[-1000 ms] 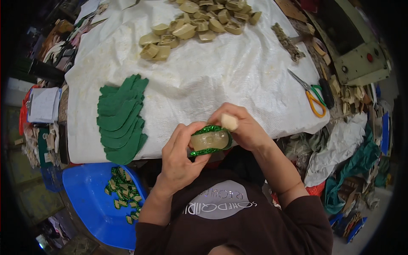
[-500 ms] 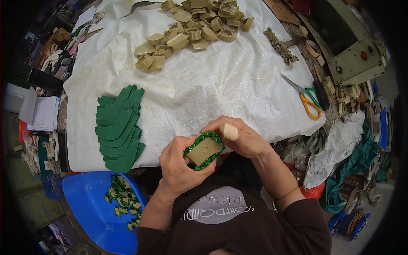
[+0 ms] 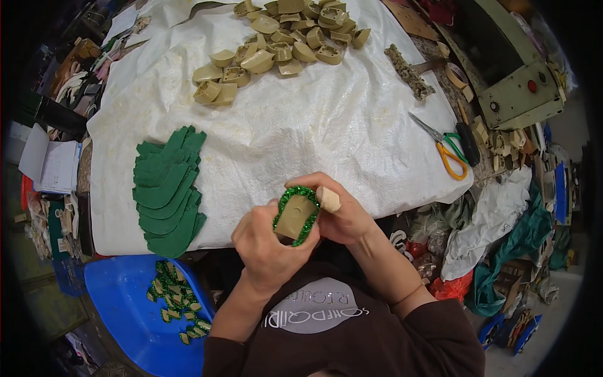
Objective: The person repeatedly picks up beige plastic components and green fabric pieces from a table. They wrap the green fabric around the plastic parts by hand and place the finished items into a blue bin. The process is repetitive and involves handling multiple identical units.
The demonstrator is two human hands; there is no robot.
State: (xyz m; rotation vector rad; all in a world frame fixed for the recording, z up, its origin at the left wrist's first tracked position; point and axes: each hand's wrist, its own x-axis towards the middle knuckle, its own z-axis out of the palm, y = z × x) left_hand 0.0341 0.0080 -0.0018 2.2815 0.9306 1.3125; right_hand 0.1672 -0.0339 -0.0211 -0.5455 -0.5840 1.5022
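Observation:
Between my two hands is a beige shoe heel [image 3: 294, 218] with a flat face turned up and green glitter material [image 3: 312, 221] round its sides. My left hand [image 3: 267, 242] grips it from the left and below, fingers curled. From the right and far side, my right hand [image 3: 342, 210] pinches the glittery edge. A pale, blunt cover [image 3: 329, 199] sits at that hand's thumb; whether it is a wrap or a cap I cannot tell. Left of my hands, green cloth pieces [image 3: 168, 195] lie overlapped in a stack. Many loose beige heels [image 3: 257, 60] are heaped at the far side.
White woven sheeting [image 3: 264, 138] covers the table. A blue basin [image 3: 119, 314] at lower left holds several glitter-edged heels [image 3: 179, 295]. Scissors [image 3: 449, 151] with orange and green handles lie on the right, near a crusty brush-like tool [image 3: 408, 72] and a greenish machine box [image 3: 521, 94].
The heel has turned more upright and moved slightly left in my hands, and both hands have shifted with it. The whole view has slid a little as well.

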